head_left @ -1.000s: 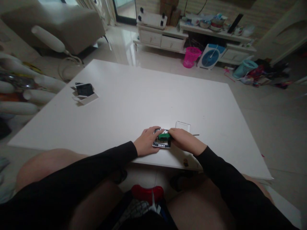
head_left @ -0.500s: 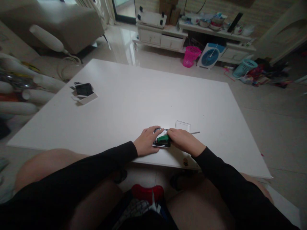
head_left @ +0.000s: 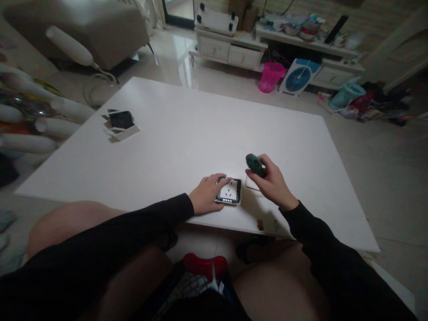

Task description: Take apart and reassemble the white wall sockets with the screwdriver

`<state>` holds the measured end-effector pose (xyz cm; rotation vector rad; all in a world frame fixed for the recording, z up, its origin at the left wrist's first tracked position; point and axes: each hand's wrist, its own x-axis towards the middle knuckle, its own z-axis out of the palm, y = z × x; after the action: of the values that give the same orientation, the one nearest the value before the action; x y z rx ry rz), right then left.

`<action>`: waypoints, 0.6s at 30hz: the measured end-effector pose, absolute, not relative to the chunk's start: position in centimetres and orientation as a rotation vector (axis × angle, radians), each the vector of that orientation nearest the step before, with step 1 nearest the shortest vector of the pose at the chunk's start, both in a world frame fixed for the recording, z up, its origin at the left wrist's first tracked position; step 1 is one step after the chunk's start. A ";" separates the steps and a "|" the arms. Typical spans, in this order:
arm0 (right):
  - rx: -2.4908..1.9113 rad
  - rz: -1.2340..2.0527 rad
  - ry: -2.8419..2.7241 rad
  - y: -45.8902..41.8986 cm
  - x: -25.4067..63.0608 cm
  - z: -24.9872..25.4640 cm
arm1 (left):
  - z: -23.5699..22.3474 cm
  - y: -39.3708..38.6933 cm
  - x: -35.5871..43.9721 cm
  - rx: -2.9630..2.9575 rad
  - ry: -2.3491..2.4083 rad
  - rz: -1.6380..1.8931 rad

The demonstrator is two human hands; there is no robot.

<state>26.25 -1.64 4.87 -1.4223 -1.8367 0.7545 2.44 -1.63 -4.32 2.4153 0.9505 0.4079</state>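
Observation:
A wall socket [head_left: 228, 191] with a white face and dark frame lies on the white table [head_left: 187, 129] near its front edge. My left hand [head_left: 207, 194] grips it from the left side, the thumb across its top and fingers along the edge. Raised just right of the socket, my right hand [head_left: 271, 180] is closed around a screwdriver [head_left: 255, 165]; the green and black handle shows, and its shaft is hidden. Under that hand lies a white cover frame [head_left: 252, 183], mostly covered. Some small brown pieces [head_left: 260, 224] sit at the table's front edge.
At the table's far left is an opened small box [head_left: 124, 133] with a dark item [head_left: 121, 120] in it. Beyond the table stand a pink basket [head_left: 271, 76], a blue and white fan [head_left: 298, 78] and a low white cabinet [head_left: 230, 51]. A red stool edge [head_left: 204, 265] shows between my knees.
My right hand has lifted off the socket with the screwdriver and moved up and right, turning the handle upward. The socket face is uncovered. My left hand keeps its hold.

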 end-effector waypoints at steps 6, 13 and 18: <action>-1.362 0.622 -1.575 -1.6 26.7 4.6 | -4.6 -1.6 2.4 2.402 0.963 0.409; -1.286 0.503 -1.369 -1.9 26.9 4.6 | -4.4 -1.7 2.5 2.403 0.974 0.405; -1.281 0.560 -1.338 -2.1 26.2 4.7 | -4.6 -1.7 2.4 2.412 0.972 0.402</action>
<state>26.25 -2.07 4.65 -1.2809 -1.3377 0.5598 2.41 -1.68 -4.56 2.4115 0.9723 0.4019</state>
